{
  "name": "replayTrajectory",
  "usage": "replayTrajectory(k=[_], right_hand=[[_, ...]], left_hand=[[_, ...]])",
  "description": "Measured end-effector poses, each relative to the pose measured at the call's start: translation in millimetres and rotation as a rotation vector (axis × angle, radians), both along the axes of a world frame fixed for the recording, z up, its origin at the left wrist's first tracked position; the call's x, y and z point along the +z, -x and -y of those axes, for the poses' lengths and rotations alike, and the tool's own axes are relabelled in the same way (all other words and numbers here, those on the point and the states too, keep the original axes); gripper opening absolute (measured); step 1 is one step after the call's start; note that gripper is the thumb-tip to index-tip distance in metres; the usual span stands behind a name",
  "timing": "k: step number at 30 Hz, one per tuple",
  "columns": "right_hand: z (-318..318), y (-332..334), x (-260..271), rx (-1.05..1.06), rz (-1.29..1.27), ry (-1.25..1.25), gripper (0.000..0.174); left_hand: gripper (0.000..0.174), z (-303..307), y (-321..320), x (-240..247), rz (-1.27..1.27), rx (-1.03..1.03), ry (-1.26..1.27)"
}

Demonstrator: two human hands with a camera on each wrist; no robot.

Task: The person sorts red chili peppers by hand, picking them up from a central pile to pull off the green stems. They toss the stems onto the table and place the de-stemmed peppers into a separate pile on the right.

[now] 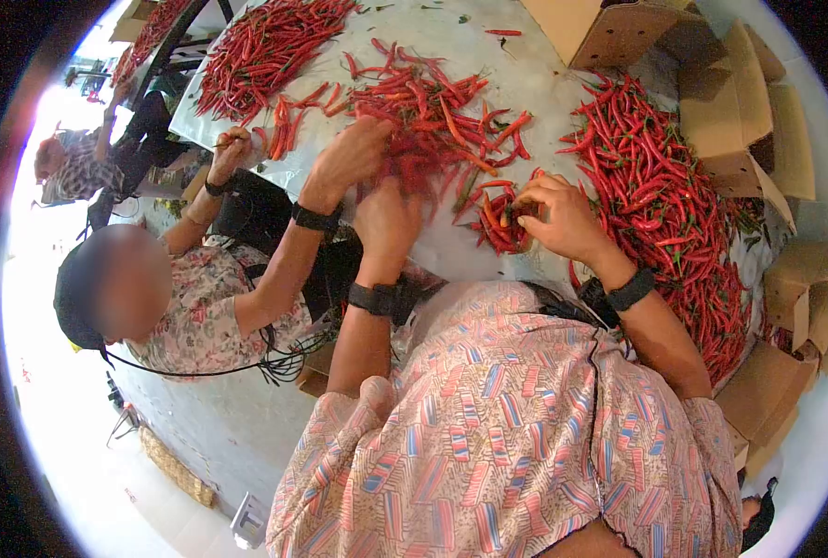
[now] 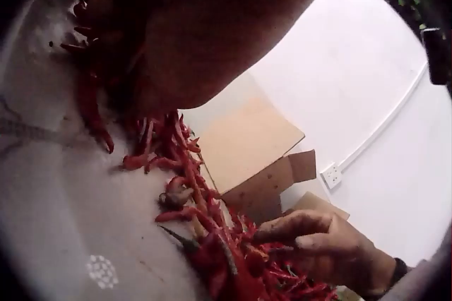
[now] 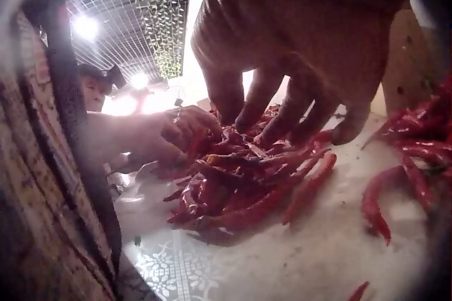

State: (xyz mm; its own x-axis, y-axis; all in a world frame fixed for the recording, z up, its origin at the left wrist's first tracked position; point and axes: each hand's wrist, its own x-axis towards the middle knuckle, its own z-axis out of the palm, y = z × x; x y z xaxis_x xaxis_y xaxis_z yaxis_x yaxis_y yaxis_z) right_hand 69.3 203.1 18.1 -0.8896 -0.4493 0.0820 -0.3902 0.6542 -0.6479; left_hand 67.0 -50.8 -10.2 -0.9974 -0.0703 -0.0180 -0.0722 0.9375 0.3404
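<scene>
Motion blurs my left hand [image 1: 389, 228] in the head view, over an equally blurred bunch of red chilies [image 1: 414, 163] that it grips; its fingers are mostly hidden. Dark in the left wrist view, that hand [image 2: 191, 40] has chilies [image 2: 92, 107] under and beside it. To its right, my right hand [image 1: 567, 219] bends its fingers and thumb round a small cluster of chilies [image 1: 496, 223] on the pale table [image 1: 451, 251]. From the right wrist, the fingers of this hand [image 3: 304, 47] point down onto the chilies [image 3: 247, 188], spread slightly apart.
Another person's hands [image 1: 353, 158] work at the left, one close to my left hand. A large chili heap [image 1: 651, 186] lies on the right, another [image 1: 260, 56] at the upper left. Cardboard boxes [image 1: 726, 112] stand along the right side and at the top [image 1: 609, 33].
</scene>
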Motion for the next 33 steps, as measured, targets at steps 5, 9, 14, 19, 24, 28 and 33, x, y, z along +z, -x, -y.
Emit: replayTrajectory(k=[5,9,14,19,24,28,33], right_hand=[[1,2,-1,-0.048,0.024,0.015,0.016],[9,7,15,-0.132,0.228,0.081,0.015],[18,17,8,-0.142,0.398,0.454,0.017],[19,17,21,-0.101,0.568,0.519,0.013],[14,16,13,-0.109,0.608,0.530,0.011],[17,14,15,-0.109,0.563,0.476,0.012],[25,12,29,-0.101,0.518,0.420,0.012]], left_hand=[[0.025,-2,5,-3,-0.058,-0.010,-0.221],[0.022,-14,0,11,0.085,0.012,-0.687],[0.017,-39,-7,34,0.305,-0.141,-0.941],[0.012,-50,-6,27,0.266,-0.418,-0.909],[0.014,-52,-9,26,0.303,-0.331,-1.075],[0.018,-53,-10,29,0.244,-0.234,-1.085],[0.022,-43,-8,28,-0.034,-0.264,-0.620]])
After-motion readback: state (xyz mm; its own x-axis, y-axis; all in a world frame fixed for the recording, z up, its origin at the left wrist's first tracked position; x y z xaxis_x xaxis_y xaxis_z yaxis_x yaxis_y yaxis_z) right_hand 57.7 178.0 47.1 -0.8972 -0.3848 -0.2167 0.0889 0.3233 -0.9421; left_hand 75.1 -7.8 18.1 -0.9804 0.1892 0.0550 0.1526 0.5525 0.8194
